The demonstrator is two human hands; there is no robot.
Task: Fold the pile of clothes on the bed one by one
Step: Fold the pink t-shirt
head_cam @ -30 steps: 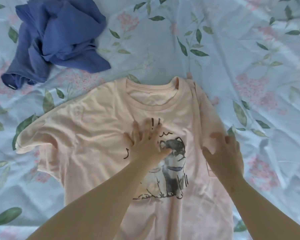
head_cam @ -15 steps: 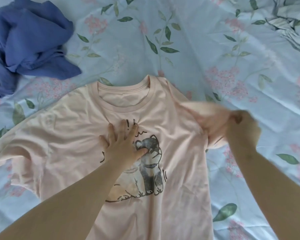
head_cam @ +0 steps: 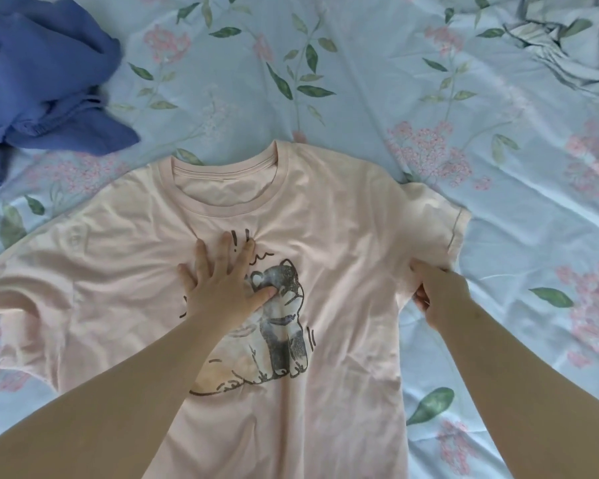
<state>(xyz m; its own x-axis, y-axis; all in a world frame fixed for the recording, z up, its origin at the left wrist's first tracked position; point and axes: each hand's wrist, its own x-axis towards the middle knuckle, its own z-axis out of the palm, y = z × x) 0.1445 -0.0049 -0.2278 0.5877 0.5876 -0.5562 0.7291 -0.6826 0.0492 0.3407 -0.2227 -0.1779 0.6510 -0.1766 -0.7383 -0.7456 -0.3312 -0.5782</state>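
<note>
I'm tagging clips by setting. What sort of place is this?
Most likely a bedroom, on a bed: a light blue floral bedsheet covers the whole surface, with a pale pink cat-print T-shirt spread on it and a crumpled blue garment beside it.

T-shirt [head_cam: 343, 216]: pale peach-pink, dark grey-and-white cat print [head_cam: 277, 316], black squiggle marks. Crumpled garment [head_cam: 45, 84]: solid blue. Bedsheet [head_cam: 377, 81]: light blue, pink flower clusters, green leaves. Bedding at corner [head_cam: 567, 43]: white, dark lines.
</note>
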